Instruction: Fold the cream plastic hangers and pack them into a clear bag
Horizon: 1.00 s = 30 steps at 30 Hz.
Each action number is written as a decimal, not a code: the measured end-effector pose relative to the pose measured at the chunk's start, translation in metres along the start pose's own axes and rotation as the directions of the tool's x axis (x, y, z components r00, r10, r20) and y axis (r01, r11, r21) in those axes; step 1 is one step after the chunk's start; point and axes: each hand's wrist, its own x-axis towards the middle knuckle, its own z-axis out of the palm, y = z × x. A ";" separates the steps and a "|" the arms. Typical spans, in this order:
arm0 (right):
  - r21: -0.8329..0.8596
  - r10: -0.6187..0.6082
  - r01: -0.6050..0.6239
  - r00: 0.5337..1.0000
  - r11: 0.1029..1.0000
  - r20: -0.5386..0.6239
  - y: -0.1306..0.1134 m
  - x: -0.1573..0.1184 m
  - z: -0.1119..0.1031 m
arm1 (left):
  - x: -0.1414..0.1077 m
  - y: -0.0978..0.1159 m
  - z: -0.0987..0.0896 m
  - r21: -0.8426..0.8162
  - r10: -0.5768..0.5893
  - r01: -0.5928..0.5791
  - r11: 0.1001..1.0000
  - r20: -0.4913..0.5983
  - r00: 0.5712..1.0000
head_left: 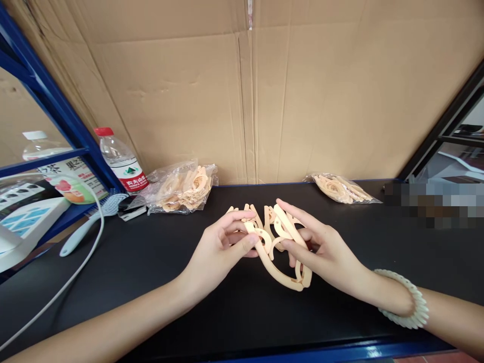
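A beige folding clothes hanger point(279, 274), with curved arms joined at its lower end, is held up over the black tabletop between both hands. My left hand point(221, 242) is closed, with thumb and fingers pinching the hanger's left arm. On the other side, my right hand point(321, 244) grips the right arm, its index finger stretched along the top. Just behind the fingers, more beige hanger pieces point(269, 214) show; the hands partly hide them, and I cannot tell how many there are.
Clear bags of beige hangers lie at the back left point(185, 189) and back right point(340, 188). A red-capped water bottle point(123, 164), a pale hairbrush point(93, 222) and a white cable point(81, 262) are on the left. Cardboard point(189, 91) walls off the back of the black table point(151, 282).
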 end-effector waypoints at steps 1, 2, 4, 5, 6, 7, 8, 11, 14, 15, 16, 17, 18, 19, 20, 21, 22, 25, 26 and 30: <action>-0.011 -0.002 0.002 1.000 1.000 -0.007 0.000 0.000 0.000 | 0.000 0.000 0.001 -0.006 0.005 -0.005 1.000 0.001 1.000; -0.013 -0.005 0.004 1.000 1.000 -0.005 0.000 0.000 0.000 | 0.000 -0.001 0.001 -0.010 0.010 -0.010 1.000 -0.001 1.000; -0.003 -0.015 0.015 1.000 1.000 0.027 0.001 0.000 0.000 | 0.000 -0.002 0.002 -0.023 0.014 -0.014 1.000 -0.006 1.000; 0.005 -0.020 0.020 0.998 1.000 0.065 0.001 -0.001 0.000 | 0.000 -0.002 0.002 -0.028 0.012 -0.012 1.000 0.000 1.000; 0.011 -0.027 0.026 0.993 1.000 0.116 0.001 -0.001 0.000 | 0.000 -0.003 0.002 -0.031 0.009 -0.009 0.999 0.016 1.000; 0.011 -0.037 0.035 0.984 0.999 0.174 0.001 -0.002 0.000 | -0.001 -0.003 0.003 -0.030 0.004 -0.003 1.000 0.036 0.999; 0.005 -0.047 0.047 0.972 0.999 0.230 0.001 -0.003 0.000 | -0.001 -0.003 0.003 -0.026 -0.003 0.004 1.000 0.053 0.999; -0.031 -0.073 0.088 0.940 0.996 0.332 0.000 -0.006 -0.001 | -0.002 -0.004 0.004 -0.033 -0.028 0.031 0.999 0.064 0.998; -0.026 -0.094 0.110 0.932 0.994 0.350 0.000 -0.006 -0.002 | -0.002 -0.004 0.005 -0.073 -0.020 0.023 0.997 0.052 0.998; -0.023 -0.099 0.114 0.933 0.993 0.345 0.000 -0.005 -0.002 | -0.002 -0.003 0.005 -0.078 -0.014 0.018 0.997 0.053 0.998; -0.027 -0.104 0.120 0.937 0.992 0.334 0.000 -0.005 -0.002 | -0.002 -0.003 0.005 -0.075 -0.010 0.014 0.997 0.053 0.999; -0.035 -0.108 0.126 0.941 0.991 0.321 -0.001 -0.005 -0.002 | -0.002 -0.002 0.006 -0.068 -0.010 0.014 0.998 0.053 0.999; -0.048 -0.110 0.131 0.944 0.990 0.311 -0.001 -0.005 -0.002 | -0.002 -0.002 0.006 -0.062 -0.011 0.014 0.998 0.051 0.999; -0.064 -0.110 0.136 0.946 0.989 0.306 -0.002 -0.005 -0.002 | -0.002 -0.001 0.006 -0.059 -0.011 0.014 0.998 0.050 0.999; -0.079 -0.108 0.138 0.945 0.987 0.308 -0.003 -0.005 -0.002 | -0.002 -0.001 0.006 -0.060 -0.011 0.014 0.998 0.050 0.999; -0.093 -0.104 0.139 0.944 0.986 0.313 -0.004 -0.005 -0.002 | -0.002 -0.001 0.006 -0.062 -0.015 0.018 0.998 0.050 0.999; -0.103 -0.099 0.138 0.942 0.985 0.321 -0.004 -0.005 -0.002 | -0.002 -0.002 0.007 -0.065 -0.022 0.025 0.998 0.049 0.999; -0.107 -0.100 0.145 0.934 0.984 0.343 -0.006 -0.005 -0.002 | -0.002 -0.001 0.009 -0.065 -0.053 0.055 0.996 0.035 0.998; -0.098 -0.107 0.149 0.932 0.984 0.348 -0.006 -0.005 -0.002 | -0.002 -0.001 0.009 -0.061 -0.058 0.059 0.996 0.030 0.998; -0.044 -0.145 0.164 0.948 0.985 0.284 -0.001 -0.004 -0.007 | 0.003 0.007 0.000 -0.029 0.010 -0.012 1.000 -0.073 0.997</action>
